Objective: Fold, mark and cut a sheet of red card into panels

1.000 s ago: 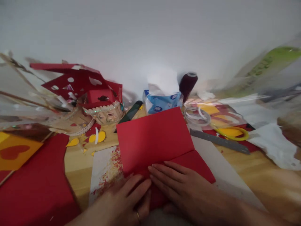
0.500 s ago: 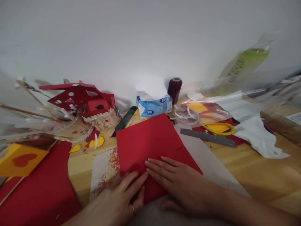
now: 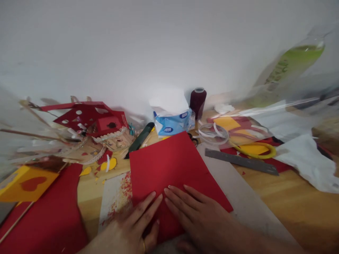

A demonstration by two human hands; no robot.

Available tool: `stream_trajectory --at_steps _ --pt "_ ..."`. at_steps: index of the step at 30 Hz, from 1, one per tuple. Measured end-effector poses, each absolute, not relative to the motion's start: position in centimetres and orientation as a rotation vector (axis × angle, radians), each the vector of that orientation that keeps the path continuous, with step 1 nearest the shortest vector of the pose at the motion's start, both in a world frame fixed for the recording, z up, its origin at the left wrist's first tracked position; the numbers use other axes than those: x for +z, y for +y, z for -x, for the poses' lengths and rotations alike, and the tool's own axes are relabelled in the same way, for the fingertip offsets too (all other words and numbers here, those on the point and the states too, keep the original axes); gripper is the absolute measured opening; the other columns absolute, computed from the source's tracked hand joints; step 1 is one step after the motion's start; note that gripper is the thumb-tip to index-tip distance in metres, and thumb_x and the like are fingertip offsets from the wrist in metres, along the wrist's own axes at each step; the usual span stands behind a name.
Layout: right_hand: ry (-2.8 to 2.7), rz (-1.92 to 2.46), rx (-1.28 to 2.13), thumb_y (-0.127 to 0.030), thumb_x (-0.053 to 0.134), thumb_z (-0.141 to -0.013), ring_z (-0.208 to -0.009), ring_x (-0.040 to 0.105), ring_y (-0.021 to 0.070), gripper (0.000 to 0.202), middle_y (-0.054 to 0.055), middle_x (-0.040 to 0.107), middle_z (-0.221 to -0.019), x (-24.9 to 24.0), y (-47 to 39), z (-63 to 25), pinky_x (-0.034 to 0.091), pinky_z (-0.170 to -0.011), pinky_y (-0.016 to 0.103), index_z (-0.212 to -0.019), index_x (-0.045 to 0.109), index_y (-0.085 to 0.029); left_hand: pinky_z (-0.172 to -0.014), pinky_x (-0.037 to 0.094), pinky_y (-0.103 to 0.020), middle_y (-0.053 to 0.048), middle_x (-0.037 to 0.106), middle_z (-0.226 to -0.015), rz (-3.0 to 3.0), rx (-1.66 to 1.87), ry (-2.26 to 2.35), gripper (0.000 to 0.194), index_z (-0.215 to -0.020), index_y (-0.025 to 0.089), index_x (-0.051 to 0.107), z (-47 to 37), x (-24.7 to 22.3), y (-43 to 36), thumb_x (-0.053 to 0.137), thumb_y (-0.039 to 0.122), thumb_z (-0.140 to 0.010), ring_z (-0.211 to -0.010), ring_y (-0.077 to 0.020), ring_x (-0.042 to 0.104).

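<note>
A large red sheet (image 3: 164, 165) lies in front of me on a pale board (image 3: 238, 197). My left hand (image 3: 135, 225), with a ring on one finger, rests on its lower left part with the fingers stretched out. Beside it my right hand (image 3: 198, 211) lies flat on the lower right part, fingers extended and pointing up and left. The fingertips of the two hands are close together but apart. Red and yellow specks (image 3: 123, 194) cover the left part of the board.
Behind the sheet stand a blue tissue pack (image 3: 172, 123) and a dark thread spool (image 3: 197, 102). A grey ruler (image 3: 241, 162), tape rolls (image 3: 213, 134) and a green bottle (image 3: 296, 63) are at right. Red paper (image 3: 53, 208) and a decorated craft model (image 3: 111, 130) are at left.
My left hand has shifted slightly left and its fingers have straightened. My right hand sits slightly lower on the sheet. The view has also shifted a little.
</note>
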State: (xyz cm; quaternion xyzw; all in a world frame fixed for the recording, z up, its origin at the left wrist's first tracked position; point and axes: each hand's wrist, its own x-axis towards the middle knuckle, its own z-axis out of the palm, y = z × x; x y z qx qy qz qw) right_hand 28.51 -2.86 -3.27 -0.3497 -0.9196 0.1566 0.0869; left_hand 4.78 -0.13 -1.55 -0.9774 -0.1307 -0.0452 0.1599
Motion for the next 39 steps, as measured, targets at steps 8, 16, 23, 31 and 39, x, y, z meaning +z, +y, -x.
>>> stream_trajectory --at_steps 8,16,23,31,39 --pt "-2.713 0.941 -0.191 -0.041 0.027 -0.097 -0.121 0.049 0.0195 0.053 0.009 0.053 -0.132 -4.7 -2.8 -28.4 0.043 -0.092 0.032 -0.127 0.052 -0.005 -0.084 0.054 -0.027 -0.003 0.055 -0.131 2.957 -0.050 -0.553 0.033 -0.115 0.024 0.057 -3.6 -2.2 0.3 0.034 0.016 -0.094 -0.117 -0.0140 0.055" --pt "-2.640 0.961 -0.343 -0.037 0.027 -0.098 -0.121 0.048 0.0167 0.047 0.003 0.055 -0.130 -5.2 -2.8 -28.4 0.043 -0.091 0.031 -0.125 0.053 -0.009 -0.075 0.056 -0.020 -0.004 0.057 -0.128 2.838 -0.041 -0.595 0.041 -0.132 0.013 0.048 -3.6 -3.7 0.0 0.041 0.018 -0.091 -0.092 -0.0121 0.067" --pt "-2.632 0.949 -0.359 -0.032 0.027 -0.098 -0.119 0.049 0.0134 0.042 -0.001 0.057 -0.128 -5.2 -2.5 -28.6 0.041 -0.091 0.028 -0.123 0.056 -0.014 -0.086 0.049 -0.015 0.001 0.058 -0.128 2.767 -0.144 -0.587 0.036 -0.127 0.017 0.053 -3.7 -3.7 0.0 0.039 0.016 -0.094 -0.095 -0.0066 0.064" --pt "-2.652 1.008 -0.346 -0.027 0.033 -0.094 -0.122 0.046 0.0159 0.039 0.003 0.056 -0.130 -5.1 -3.0 -29.8 0.036 -0.096 0.030 -0.123 0.056 -0.014 -0.102 0.034 -0.014 0.006 0.056 -0.129 2.766 -0.201 -0.674 0.032 -0.122 0.020 0.056 -4.2 -3.8 -0.2 0.039 0.015 -0.095 -0.107 -0.0028 0.057" --pt "-2.669 1.105 -0.292 -0.062 0.041 -0.083 -0.126 0.042 0.0217 0.074 0.016 0.050 -0.134 -3.9 -3.9 -33.7 0.041 -0.091 0.033 -0.129 0.049 -0.004 -0.084 0.048 -0.031 -0.005 0.062 -0.121 2.868 0.011 -0.330 0.043 -0.138 0.035 0.037 -4.6 -1.1 0.5 0.042 0.028 -0.096 -0.114 -0.0195 0.056"
